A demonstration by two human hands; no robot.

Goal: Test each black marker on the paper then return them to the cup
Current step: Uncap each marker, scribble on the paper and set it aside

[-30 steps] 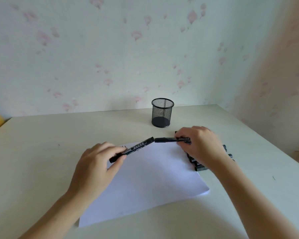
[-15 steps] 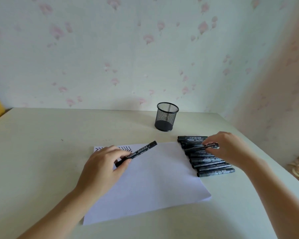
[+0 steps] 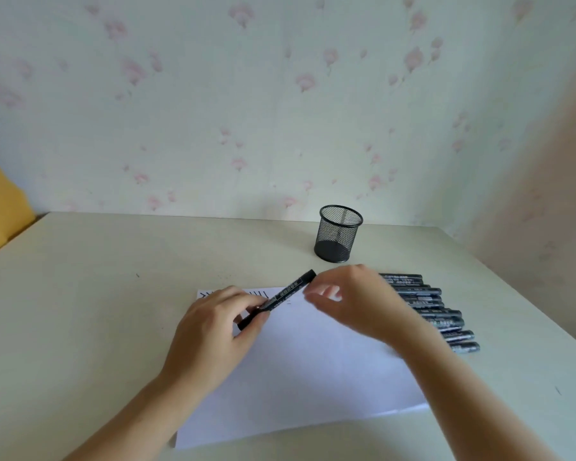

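Our left hand point(image 3: 213, 331) pinched a black marker point(image 3: 277, 298) over the paper point(image 3: 313, 377); right hand point(image 3: 353, 301), blurry, fingers loose. Markers point(image 3: 426, 307) lay right of it, mesh cup point(image 3: 338, 233) beyond looked empty, so mostly undone.

Soft daylight is filling the scene; the right hand's fingers point(image 3: 323, 291) are smearing with motion blur; edges are bowing.

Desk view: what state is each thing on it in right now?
Mesh cup: upright, looks empty.
Held marker: gripped by left hand, tilted over the paper, cap state unclear.
Right hand: blurred near the marker's upper end, holding nothing visible.
Row of markers: lying beside the paper, capped.
Paper: flat, pen strokes along its far edge.
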